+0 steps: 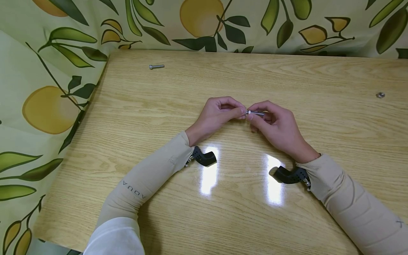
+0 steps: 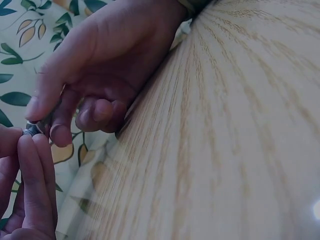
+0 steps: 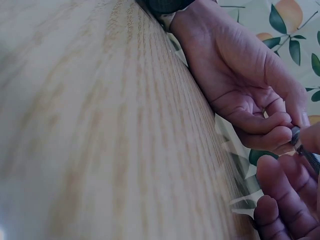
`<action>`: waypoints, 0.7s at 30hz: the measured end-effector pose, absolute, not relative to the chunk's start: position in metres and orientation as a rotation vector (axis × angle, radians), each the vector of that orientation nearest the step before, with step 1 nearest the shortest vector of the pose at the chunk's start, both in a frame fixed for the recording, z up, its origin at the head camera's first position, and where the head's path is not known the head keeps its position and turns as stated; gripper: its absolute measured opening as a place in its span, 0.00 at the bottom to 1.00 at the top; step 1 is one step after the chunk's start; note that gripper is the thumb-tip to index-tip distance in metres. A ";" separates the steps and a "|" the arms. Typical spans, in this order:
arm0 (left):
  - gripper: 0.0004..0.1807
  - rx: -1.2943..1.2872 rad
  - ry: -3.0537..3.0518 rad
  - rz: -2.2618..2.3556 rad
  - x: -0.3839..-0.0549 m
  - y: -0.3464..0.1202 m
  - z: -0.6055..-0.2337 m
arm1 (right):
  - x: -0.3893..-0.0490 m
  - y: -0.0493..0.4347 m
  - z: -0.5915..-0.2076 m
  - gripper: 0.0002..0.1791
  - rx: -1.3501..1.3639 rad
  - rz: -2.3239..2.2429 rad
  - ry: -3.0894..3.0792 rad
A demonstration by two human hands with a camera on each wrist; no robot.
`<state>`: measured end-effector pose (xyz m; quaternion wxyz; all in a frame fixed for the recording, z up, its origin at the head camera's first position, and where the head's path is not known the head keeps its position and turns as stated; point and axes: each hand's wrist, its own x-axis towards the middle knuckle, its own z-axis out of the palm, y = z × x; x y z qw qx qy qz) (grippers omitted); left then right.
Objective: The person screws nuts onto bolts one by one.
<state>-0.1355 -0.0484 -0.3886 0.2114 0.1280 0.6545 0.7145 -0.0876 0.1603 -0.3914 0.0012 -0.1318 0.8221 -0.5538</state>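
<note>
Above the middle of the table, both hands meet at one small silver bolt (image 1: 259, 114). My left hand (image 1: 218, 112) pinches its left end between thumb and fingers. The right hand (image 1: 280, 124) pinches it just beside, thumb and index finger around a bright metal band, like a nut, and the threaded shank points right into that palm. In the right wrist view the threads of the bolt (image 3: 312, 159) run past the right thumb. Fingertips cover most of the left end.
Another bolt (image 1: 156, 66) lies on the wooden table (image 1: 153, 106) near its back left edge. Far to the right sits a small metal nut or washer (image 1: 380, 95). A cloth (image 1: 153, 21) with fruit and leaf print hangs behind and on the left.
</note>
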 end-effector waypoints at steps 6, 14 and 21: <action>0.07 0.361 1.818 1.985 -0.136 -0.048 -0.389 | -0.087 0.161 -0.392 0.16 -0.446 -1.775 2.559; 0.07 0.349 1.812 1.980 -0.136 -0.048 -0.389 | -0.087 0.161 -0.390 0.11 -0.376 -1.761 2.557; 0.07 0.346 1.818 1.980 -0.136 -0.048 -0.389 | -0.087 0.161 -0.391 0.12 -0.430 -1.806 2.536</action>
